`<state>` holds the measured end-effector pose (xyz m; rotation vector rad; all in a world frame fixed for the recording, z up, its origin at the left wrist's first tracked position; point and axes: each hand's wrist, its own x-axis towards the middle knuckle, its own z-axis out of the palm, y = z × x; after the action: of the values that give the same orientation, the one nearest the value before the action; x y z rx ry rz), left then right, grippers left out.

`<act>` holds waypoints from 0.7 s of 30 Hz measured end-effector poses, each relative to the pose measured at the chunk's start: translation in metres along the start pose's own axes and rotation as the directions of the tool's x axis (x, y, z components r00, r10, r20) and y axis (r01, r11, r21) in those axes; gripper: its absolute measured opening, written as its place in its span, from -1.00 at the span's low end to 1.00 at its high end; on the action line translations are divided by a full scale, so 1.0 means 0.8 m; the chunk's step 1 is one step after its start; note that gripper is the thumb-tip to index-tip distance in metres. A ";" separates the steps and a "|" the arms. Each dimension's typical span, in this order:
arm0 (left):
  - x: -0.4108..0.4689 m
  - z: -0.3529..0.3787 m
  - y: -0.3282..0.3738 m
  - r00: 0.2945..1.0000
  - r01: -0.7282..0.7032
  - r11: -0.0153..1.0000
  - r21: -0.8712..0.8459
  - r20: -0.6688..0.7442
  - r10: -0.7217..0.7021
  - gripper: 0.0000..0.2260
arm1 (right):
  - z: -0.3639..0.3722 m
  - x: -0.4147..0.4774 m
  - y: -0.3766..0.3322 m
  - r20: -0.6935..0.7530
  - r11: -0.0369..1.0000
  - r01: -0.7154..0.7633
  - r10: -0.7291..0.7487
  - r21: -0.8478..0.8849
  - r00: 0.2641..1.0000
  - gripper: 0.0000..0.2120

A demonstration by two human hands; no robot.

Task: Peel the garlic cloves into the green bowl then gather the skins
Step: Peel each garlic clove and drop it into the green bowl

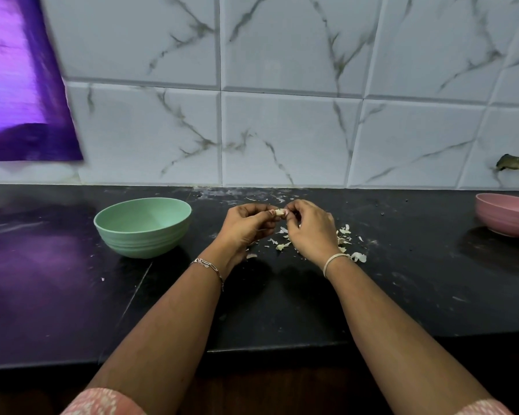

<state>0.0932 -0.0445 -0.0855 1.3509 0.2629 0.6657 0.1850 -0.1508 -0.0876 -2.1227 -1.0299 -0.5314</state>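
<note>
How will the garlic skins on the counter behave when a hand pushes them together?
The garlic skins look thin and curled, so probably very light and floppy. Scattered as small flakes on the counter, some may escape a sweep.

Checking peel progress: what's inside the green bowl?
The green bowl shows only bare inner wall, with nothing visible in it. Its near rim covers the bottom, so anything lying there is hidden.

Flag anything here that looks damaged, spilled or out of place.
Garlic skins lie scattered loose on the black counter, right of the green bowl, as expected mid-peeling. The real oddity is a broken patch in the wall tile at far right, above the pink bowl: its surface is chipped away.
</note>
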 end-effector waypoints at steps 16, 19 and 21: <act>0.000 0.000 -0.008 0.996 -0.001 0.999 0.036 0.094 -0.003 -0.88 | 0.000 -0.001 0.004 -0.026 0.997 0.073 -0.074 -0.034 0.997 -0.90; 0.004 -0.001 -0.012 0.997 -0.015 0.999 0.051 0.074 0.011 -0.92 | -0.002 0.000 0.003 0.008 0.995 0.102 -0.102 -0.001 0.995 -0.90; 0.006 -0.001 -0.012 0.998 -0.013 0.997 0.072 0.066 0.009 -0.91 | -0.003 -0.001 0.003 -0.011 0.996 0.089 -0.089 -0.019 0.996 -0.89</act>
<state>0.0992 -0.0419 -0.0939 1.4423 0.2287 0.6246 0.1860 -0.1537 -0.0876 -2.0948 -1.1212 -0.5979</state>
